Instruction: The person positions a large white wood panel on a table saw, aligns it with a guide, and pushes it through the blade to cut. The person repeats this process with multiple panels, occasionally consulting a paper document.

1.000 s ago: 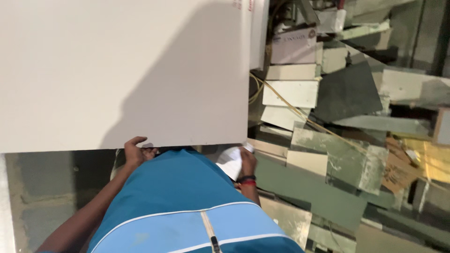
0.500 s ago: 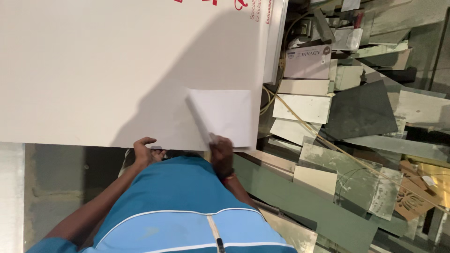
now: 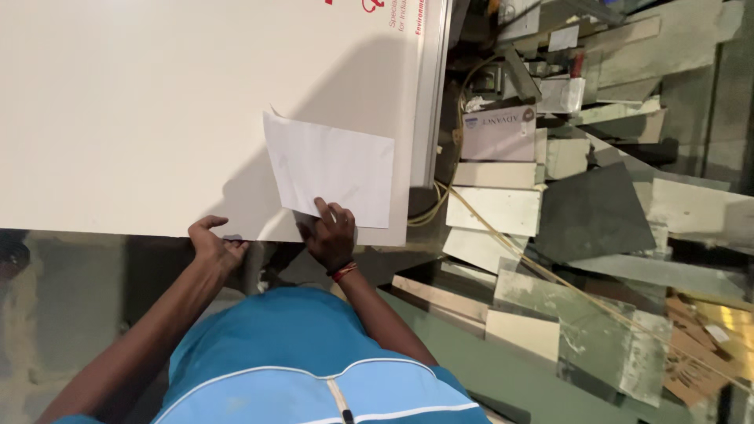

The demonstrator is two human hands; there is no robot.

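While the large off-white board [image 3: 157,118] is lying flat and smooth across the far left of the view, the right hand [image 3: 330,235] is pressing its fingertips down on the near edge of a thin white sheet of paper [image 3: 330,165]. The grip of that hand is loosely spread, with the fingers flat on the sheet rather than pinching it. The paper is rectangular, slightly skewed, and is resting on the board close to its right near corner. The left hand [image 3: 214,245] is curling over the board's near edge, thumb on top and fingers tucked beneath, so its grip is closing on the board. A red and dark wristband [image 3: 343,272] is circling the right wrist. To the right, flat rectangular offcuts [image 3: 495,210] of pale and dark grey sheet are lying scattered, and a yellowish cord [image 3: 550,275] is trailing across them.
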